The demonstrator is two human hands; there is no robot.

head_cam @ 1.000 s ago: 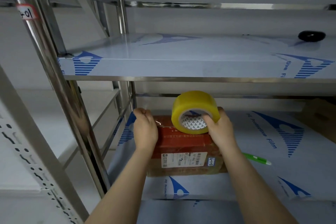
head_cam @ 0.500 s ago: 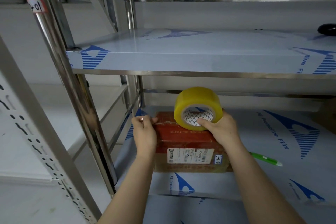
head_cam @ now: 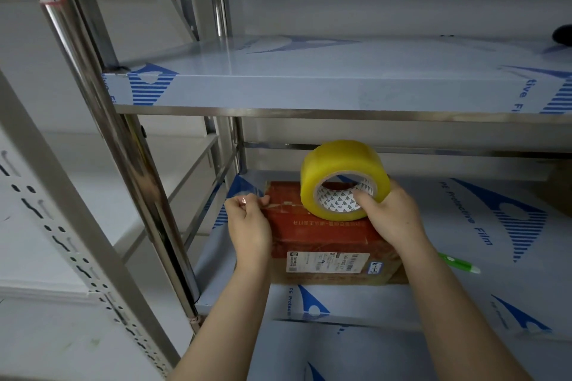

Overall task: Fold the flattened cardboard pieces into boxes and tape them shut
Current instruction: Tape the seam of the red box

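Observation:
A folded cardboard box with a red top and a white shipping label lies on the lower steel shelf. My right hand grips a yellow roll of clear tape, thumb inside its core, standing on the box's top. My left hand pinches the free end of the tape at the box's far left corner. A clear strip runs from the roll to those fingers along the top.
An upper shelf hangs close above the box. Steel uprights stand at the left. A green and white pen lies right of the box. A brown carton's edge and a black object sit at far right.
My left hand has drawn the tape end leftward off the box's corner, fingers now pinching it. My right hand's thumb has slid deeper into the roll's core. The view shifted closer.

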